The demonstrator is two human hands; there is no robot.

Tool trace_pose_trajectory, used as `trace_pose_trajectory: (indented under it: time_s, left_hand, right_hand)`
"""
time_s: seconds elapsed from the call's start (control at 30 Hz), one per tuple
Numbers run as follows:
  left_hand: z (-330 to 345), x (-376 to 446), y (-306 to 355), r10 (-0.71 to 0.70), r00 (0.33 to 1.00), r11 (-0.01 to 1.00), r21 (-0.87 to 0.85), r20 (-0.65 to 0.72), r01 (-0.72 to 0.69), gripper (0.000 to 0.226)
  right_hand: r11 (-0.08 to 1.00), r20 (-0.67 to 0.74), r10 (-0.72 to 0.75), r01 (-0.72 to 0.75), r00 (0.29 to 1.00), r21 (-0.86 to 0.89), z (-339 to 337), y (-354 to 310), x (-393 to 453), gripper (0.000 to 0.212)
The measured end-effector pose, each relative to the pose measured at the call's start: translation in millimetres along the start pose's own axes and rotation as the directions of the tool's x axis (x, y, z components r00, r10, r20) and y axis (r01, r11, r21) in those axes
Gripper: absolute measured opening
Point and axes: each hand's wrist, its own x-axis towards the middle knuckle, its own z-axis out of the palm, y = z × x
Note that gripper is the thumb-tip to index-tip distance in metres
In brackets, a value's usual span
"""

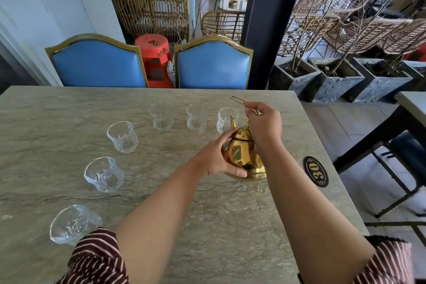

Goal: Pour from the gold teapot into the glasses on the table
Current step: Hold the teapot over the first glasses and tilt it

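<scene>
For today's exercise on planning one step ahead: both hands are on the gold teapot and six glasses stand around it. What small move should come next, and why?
Probably lift the teapot slightly by its handle and tip the spout toward the nearest glass. The pot sits on the table, the right hand holds the handle, the left hand steadies the body, and that glass looks empty.

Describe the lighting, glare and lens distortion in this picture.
Head view: bright daylight comes from the right; the gold teapot shows sharp reflections, and the clear glasses catch small highlights. Wide-angle distortion bows the table edge and stretches both forearms. Focus is even; the window area is nearly washed out.
</scene>
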Motion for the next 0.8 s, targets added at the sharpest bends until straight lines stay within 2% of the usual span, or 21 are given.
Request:
trace_pose_trajectory:
  time_s: [0.37,0.8]
  left_hand:
    - [-1.4,-5.8,-1.3,-0.039,0.999,0.998,-0.055,-0.010,0.038,0.117]
    - [0.6,-7.5,-1.0,-0.034,0.999,0.999,-0.037,-0.022,0.033,0.118]
  right_hand:
    - [0.994,0.013,-0.040,0.041,0.999,-0.102,7.6,-1.1,3.8,0.016]
    - [0.992,0.013,-0.083,0.084,0.996,-0.097,3.1,-5.1,-1.8,0.019]
